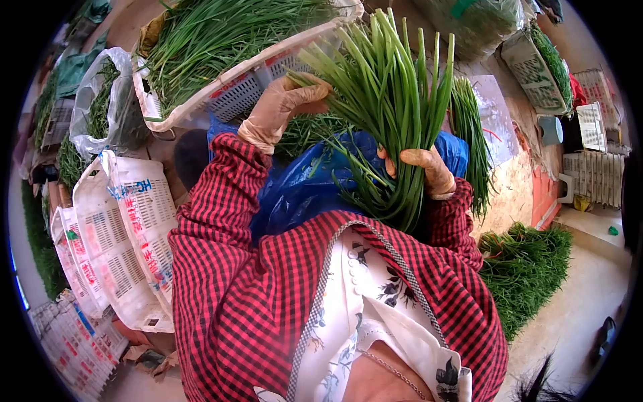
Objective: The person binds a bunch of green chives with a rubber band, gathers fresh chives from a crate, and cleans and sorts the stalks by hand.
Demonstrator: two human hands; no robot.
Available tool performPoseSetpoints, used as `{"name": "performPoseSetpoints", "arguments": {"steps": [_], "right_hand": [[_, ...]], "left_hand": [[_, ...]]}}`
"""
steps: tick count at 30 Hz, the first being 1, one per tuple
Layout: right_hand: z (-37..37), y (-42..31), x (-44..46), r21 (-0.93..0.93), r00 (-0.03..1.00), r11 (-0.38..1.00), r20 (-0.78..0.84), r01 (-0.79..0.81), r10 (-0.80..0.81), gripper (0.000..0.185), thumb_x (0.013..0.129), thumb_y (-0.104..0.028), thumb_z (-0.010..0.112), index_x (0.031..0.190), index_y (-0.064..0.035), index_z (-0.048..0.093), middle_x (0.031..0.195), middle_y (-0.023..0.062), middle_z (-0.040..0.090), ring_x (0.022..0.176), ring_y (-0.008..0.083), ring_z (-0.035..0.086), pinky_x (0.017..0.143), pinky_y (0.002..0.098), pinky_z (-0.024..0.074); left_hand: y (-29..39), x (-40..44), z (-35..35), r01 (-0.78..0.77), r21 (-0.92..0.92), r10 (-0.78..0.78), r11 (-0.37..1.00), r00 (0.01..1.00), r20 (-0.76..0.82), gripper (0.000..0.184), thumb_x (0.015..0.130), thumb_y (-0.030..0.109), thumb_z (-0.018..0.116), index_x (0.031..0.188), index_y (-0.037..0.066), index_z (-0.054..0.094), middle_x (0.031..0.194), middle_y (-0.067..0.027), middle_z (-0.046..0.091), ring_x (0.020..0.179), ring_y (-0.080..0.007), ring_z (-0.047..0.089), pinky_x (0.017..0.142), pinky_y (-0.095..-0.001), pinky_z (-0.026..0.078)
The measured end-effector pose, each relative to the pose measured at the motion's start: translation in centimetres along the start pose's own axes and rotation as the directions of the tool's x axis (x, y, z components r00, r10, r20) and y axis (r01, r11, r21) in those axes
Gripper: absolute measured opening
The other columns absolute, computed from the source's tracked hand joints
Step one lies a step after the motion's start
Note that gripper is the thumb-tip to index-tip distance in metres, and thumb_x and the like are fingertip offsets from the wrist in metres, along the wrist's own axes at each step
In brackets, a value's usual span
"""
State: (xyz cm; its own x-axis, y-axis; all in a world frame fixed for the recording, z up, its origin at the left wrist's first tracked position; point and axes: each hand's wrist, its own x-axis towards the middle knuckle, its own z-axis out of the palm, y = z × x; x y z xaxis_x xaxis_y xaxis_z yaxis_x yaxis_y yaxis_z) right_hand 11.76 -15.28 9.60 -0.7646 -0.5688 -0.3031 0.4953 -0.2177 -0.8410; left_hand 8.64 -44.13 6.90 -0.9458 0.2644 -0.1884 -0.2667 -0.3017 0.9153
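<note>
My right hand (432, 171), in a thin pale glove, is wrapped round a thick bunch of garlic chives (395, 100). Cut stalk ends point up and away from me, while the leaves bend down over my lap. My left hand (287, 107), gloved too, is at the left side of the bunch beside slightly blurred stalks. Its fingers are curled together, and what they pinch, if anything, is hidden. Blue plastic sheeting (295, 194) covers my lap, with loose green leaves on it and behind my left hand.
A white crate (234, 80) heaped with long green leaves stands ahead on the left. Empty white crates (127, 228) lean at my left, near a clear plastic bag (100, 100) of greens. Bundled chives (526, 271) lie on the floor at right; another bundle (471, 144) rests beside my right hand.
</note>
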Motion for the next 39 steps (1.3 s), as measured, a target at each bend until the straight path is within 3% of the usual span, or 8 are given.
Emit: {"name": "performPoseSetpoints", "arguments": {"steps": [6, 10, 14, 18, 28, 32, 38, 39], "right_hand": [[0.4, -0.3, -0.3, -0.015, 0.999, 0.999, -0.025, 0.042, -0.043, 0.050, 0.070, -0.028, 0.066, 0.108, 0.0016, 0.057, 0.093, 0.0131, 0.063, 0.066, 0.0163, 0.059, 0.057, 0.0261, 0.0475], [-0.1, -0.2, -0.5, 0.015, 0.993, 0.997, -0.081, 0.082, -0.080, 0.049, 0.070, -0.029, 0.066, 0.108, 0.0014, 0.057, 0.093, 0.0130, 0.063, 0.064, 0.0155, 0.059, 0.055, 0.0241, 0.0465], [0.1, -0.4, -0.1, -0.015, 0.996, 0.997, -0.043, 0.081, -0.081, 0.048, 0.071, -0.028, 0.066, 0.108, 0.0014, 0.057, 0.093, 0.0129, 0.063, 0.065, 0.0160, 0.059, 0.057, 0.0248, 0.0471], [0.6, -0.4, 0.5, -0.045, 0.999, 0.998, -0.020, 0.048, -0.049, 0.048, 0.071, -0.025, 0.067, 0.109, 0.0016, 0.056, 0.093, 0.0131, 0.063, 0.067, 0.0165, 0.059, 0.060, 0.0266, 0.0476], [0.4, -0.5, 0.5, -0.058, 0.999, 0.998, 0.038, 0.040, -0.038, 0.045, 0.073, -0.019, 0.067, 0.111, 0.0014, 0.055, 0.094, 0.0116, 0.062, 0.070, 0.0153, 0.059, 0.063, 0.0263, 0.0486], [0.4, -0.6, 0.4, -0.047, 0.999, 0.998, 0.008, 0.034, -0.034, 0.048, 0.072, -0.021, 0.067, 0.113, 0.0009, 0.054, 0.093, 0.0116, 0.062, 0.070, 0.0157, 0.060, 0.063, 0.0263, 0.0493], [0.4, -0.7, 0.0, 0.007, 0.995, 0.998, -0.072, 0.065, -0.065, 0.050, 0.070, -0.026, 0.067, 0.110, 0.0013, 0.056, 0.093, 0.0135, 0.063, 0.066, 0.0177, 0.060, 0.058, 0.0264, 0.0484], [0.5, -0.8, 0.2, 0.007, 0.994, 0.997, -0.072, 0.077, -0.077, 0.050, 0.070, -0.026, 0.067, 0.110, 0.0013, 0.056, 0.093, 0.0135, 0.063, 0.066, 0.0177, 0.060, 0.058, 0.0264, 0.0484]], "left_hand": [[1.5, 0.1, -3.5, -0.311, -0.164, 0.221, 0.936, 0.882, -0.416, 0.022, 0.090, 0.020, 0.061, 0.105, 0.004, 0.064, 0.096, -0.0053, 0.065, 0.087, -0.0152, 0.062, 0.082, -0.0318, 0.051], [1.3, -0.9, -9.2, -0.064, 0.462, 0.396, 0.885, 0.625, -0.672, 0.026, 0.087, 0.015, 0.065, 0.109, 0.001, 0.063, 0.099, -0.0085, 0.065, 0.084, -0.0133, 0.062, 0.074, -0.0253, 0.052], [-0.2, -1.4, -6.4, -0.068, 0.627, 0.464, 0.776, 0.734, -0.496, 0.032, 0.087, 0.026, 0.066, 0.108, 0.002, 0.062, 0.096, -0.0058, 0.064, 0.081, -0.0126, 0.061, 0.070, -0.0247, 0.050], [2.3, -2.0, 0.1, 0.096, 0.280, -0.010, 0.955, 0.955, -0.295, 0.035, 0.089, 0.037, 0.063, 0.102, 0.005, 0.063, 0.081, -0.0041, 0.065, 0.065, -0.0096, 0.059, 0.061, -0.0230, 0.047], [0.6, -0.8, 0.6, 0.060, 0.313, 0.001, 0.948, 0.981, -0.192, 0.029, 0.093, 0.030, 0.057, 0.086, 0.003, 0.063, 0.068, -0.0029, 0.062, 0.052, -0.0079, 0.053, 0.049, -0.0210, 0.042], [0.4, -0.9, -0.9, -0.247, 0.214, 0.309, 0.945, 0.889, -0.338, 0.024, 0.092, 0.024, 0.055, 0.084, 0.003, 0.064, 0.065, -0.0027, 0.060, 0.053, -0.0081, 0.052, 0.050, -0.0204, 0.043], [1.9, -2.4, -4.4, -0.403, -0.107, 0.251, 0.909, 0.733, -0.632, 0.033, 0.090, 0.024, 0.060, 0.113, 0.002, 0.053, 0.100, -0.0094, 0.061, 0.089, -0.0171, 0.061, 0.074, -0.0272, 0.052], [0.8, -2.2, -4.5, -0.327, -0.287, 0.165, 0.900, 0.867, -0.470, 0.050, 0.088, 0.024, 0.063, 0.128, 0.005, 0.041, 0.119, -0.0122, 0.053, 0.111, -0.0202, 0.054, 0.095, -0.0368, 0.046]]}}
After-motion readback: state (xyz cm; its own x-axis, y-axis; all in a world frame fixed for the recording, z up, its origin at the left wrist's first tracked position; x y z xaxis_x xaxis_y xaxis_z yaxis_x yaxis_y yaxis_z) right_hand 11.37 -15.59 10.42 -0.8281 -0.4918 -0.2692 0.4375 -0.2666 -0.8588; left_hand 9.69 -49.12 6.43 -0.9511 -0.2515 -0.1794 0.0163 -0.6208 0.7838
